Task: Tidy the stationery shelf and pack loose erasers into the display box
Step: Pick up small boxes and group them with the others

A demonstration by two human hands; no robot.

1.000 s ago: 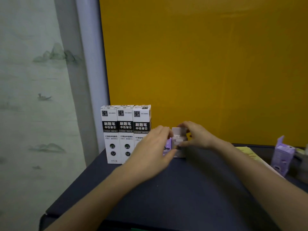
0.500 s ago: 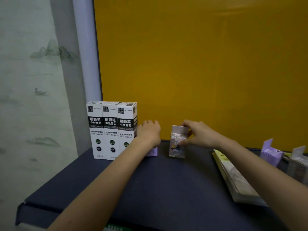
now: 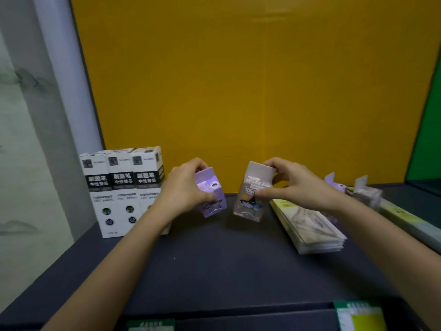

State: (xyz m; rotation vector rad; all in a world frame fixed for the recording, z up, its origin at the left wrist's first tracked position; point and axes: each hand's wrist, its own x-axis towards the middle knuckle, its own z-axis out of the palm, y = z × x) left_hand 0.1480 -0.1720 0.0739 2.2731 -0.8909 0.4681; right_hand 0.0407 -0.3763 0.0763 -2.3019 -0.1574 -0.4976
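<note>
Purple first: the small purple cardboard carton point(image 3: 213, 199) with the star window is clamped in the left hand point(image 3: 185, 189), fingers curled round its top and side. It's tipped over and looks clear of the dark navy shelf top point(image 3: 226, 263), about 11 o'clock from the shelf's middle. The right hand point(image 3: 294, 185) pinches the grey-beige cardboard carton point(image 3: 250, 199) near its top at roughly 12 o'clock. That one leans too, and I can't tell if its bottom corner touches down.

Progress-wise I'd say early days. The three tall white-and-black refill boxes point(image 3: 121, 187) stand lined up at 10 o'clock, so that bit looks tidy. The stack of flat clear-wrapped packets point(image 3: 310, 228) at 2 o'clock lies askew, though, and another purple carton point(image 3: 334, 183) plus a clear greyish pack point(image 3: 366, 191) sit loose out at 3 o'clock. No display box or loose erasers that I can make out, so the packing seems all still to do.

Versus half a second back: the grey-beige one stood upright on the shelf, and the left hand was low by the refill boxes, mostly hiding the purple one. Now both cartons are tilted.
</note>
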